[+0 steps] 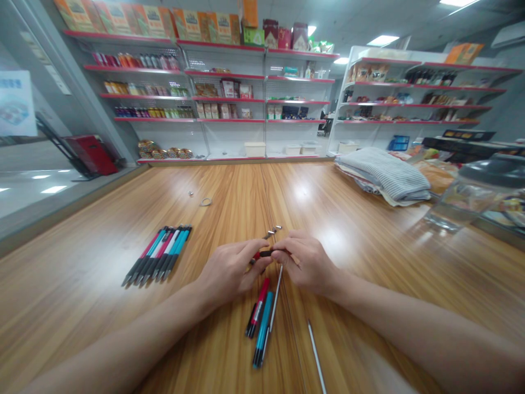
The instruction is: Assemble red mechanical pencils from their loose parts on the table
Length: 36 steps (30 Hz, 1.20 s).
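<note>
1. A short red-and-black pen section sits between the two hands, just above the table's centre seam; its long axis runs roughly crosswise to the view, with the red end toward the left hand and the black end toward the right;
2. The left hand and right hand are together, their fingertips meeting and clamped on that section from either end; most of it is hidden by the fingers;
3. Just beyond the fingertips, two small metal pen parts point up and to the right; whether they touch the fingers is hard to tell;
4. Just below the hands lie a red pen and a teal pen, side by side, their dark tips pointing toward the person; a thin white refill lies along the teal pen, and a second white refill lies apart to the right;
5. To the left, a row of assembled red and teal pens lies slanted on the wooden table; farther out are a small metal ring and a tiny metal bit;
6. Beyond, a folded striped cloth sits at the right, a glass jar stands at the right edge, and red-edged store shelves line the back wall.
</note>
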### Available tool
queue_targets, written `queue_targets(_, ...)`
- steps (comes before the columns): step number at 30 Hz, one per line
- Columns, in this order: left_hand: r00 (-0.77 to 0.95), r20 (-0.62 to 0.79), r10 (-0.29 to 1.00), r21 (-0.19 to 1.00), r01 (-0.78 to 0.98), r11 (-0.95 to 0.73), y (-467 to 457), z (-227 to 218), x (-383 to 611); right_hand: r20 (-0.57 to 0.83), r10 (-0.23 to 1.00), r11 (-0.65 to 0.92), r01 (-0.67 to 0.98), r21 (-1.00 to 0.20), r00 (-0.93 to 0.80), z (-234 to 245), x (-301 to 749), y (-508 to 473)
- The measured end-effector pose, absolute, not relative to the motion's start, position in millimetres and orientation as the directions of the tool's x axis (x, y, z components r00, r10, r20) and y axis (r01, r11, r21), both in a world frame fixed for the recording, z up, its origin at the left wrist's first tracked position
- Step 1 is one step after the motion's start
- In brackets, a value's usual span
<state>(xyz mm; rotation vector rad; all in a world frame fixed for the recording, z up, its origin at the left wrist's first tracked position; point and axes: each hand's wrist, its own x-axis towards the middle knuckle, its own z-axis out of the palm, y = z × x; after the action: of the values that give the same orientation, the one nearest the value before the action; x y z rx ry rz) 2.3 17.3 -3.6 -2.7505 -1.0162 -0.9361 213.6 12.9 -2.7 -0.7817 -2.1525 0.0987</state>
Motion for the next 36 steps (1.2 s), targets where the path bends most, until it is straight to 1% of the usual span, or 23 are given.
queue_targets(2, 0.615, 0.551, 0.564, 0.124, 0.608, -0.784, 17, -3, 2, 0.678, 0.572, 0.794, 0.517, -0.319, -0.461, -2, 214, 13)
queue_targets(5, 0.640, 0.509, 0.575, 0.078, 0.631, -0.772, 16, -1, 3, 0.675, 0.541, 0.823, 0.479, -0.304, -0.501, -1, 214, 13)
queue_targets(7, 0.636, 0.501, 0.587, 0.071, 0.646, -0.760, 15, 0, 3, 0.680, 0.508, 0.843, 0.466, -0.267, -0.529, -2, 213, 13)
queue_targets(11, 0.634, 0.495, 0.595, 0.079, 0.648, -0.757, 12, 0, 3, 0.690, 0.499, 0.821, 0.542, -0.182, -0.524, -4, 212, 15)
queue_targets(13, 0.643, 0.475, 0.601, 0.067, 0.654, -0.753, 12, 1, 2, 0.698, 0.522, 0.795, 0.577, -0.189, -0.490, -3, 215, 19)
queue_targets(16, 0.614, 0.446, 0.652, 0.067, 0.703, -0.708, 13, 2, 1, 0.697, 0.603, 0.717, 0.646, -0.260, -0.388, -2, 227, 33)
queue_targets(18, 0.564, 0.448, 0.694, 0.092, 0.743, -0.663, 14, 2, 1, 0.668, 0.644, 0.679, 0.681, -0.274, -0.374, -3, 236, 45)
queue_targets(22, 0.479, 0.474, 0.739, 0.149, 0.783, -0.604, 16, 2, 4, 0.530, 0.682, 0.683, 0.699, -0.215, -0.503, -10, 250, 65)
queue_targets(25, 0.476, 0.445, 0.759, 0.128, 0.805, -0.580, 16, 3, 5, 0.411, 0.711, 0.683, 0.701, -0.207, -0.571, -13, 251, 70)
queue_targets(27, 0.483, 0.425, 0.766, 0.111, 0.812, -0.574, 16, 3, 4, 0.369, 0.724, 0.677, 0.703, -0.218, -0.583, -13, 250, 69)
queue_targets(30, 0.487, 0.413, 0.770, 0.093, 0.818, -0.567, 17, 4, 2, 0.369, 0.721, 0.679, 0.703, -0.212, -0.586, -11, 248, 66)
queue_targets(36, 0.492, 0.399, 0.774, 0.108, 0.813, -0.573, 19, 3, 0, 0.424, 0.685, 0.700, 0.698, -0.155, -0.593, -14, 247, 62)
